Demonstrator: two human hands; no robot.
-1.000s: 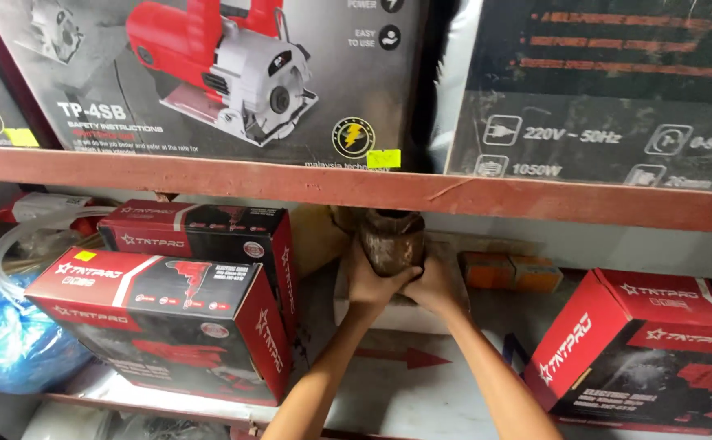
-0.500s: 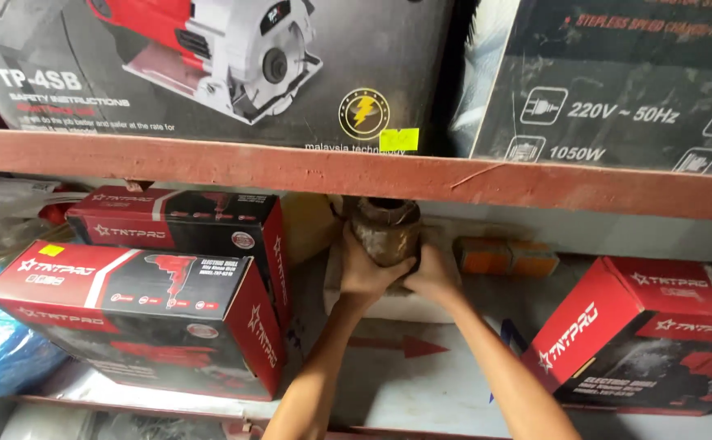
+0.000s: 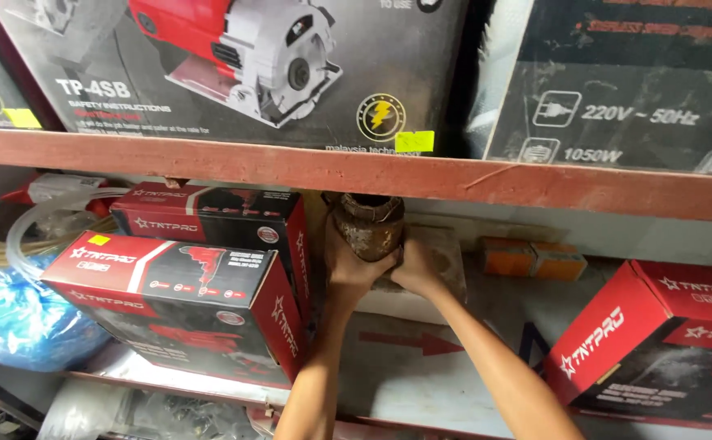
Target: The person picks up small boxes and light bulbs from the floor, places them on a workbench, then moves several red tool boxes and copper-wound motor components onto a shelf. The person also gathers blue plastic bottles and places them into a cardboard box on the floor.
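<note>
Since a second ago the view has tipped down and closed in, while my grip looks unchanged: both hands are still wrapped on the brown pot, which sits far back on the lower shelf, just under the red board. My left hand cups its left side, my right hand presses its lower right, fingers curled tight on it. Both forearms reach up and in from the near edge. Red boxes stand just left.

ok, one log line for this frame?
left hand: gripping brown rusty cylindrical part | right hand: gripping same part | location: under red metal shelf | neighbour: red-black cardboard tool box, left
</note>
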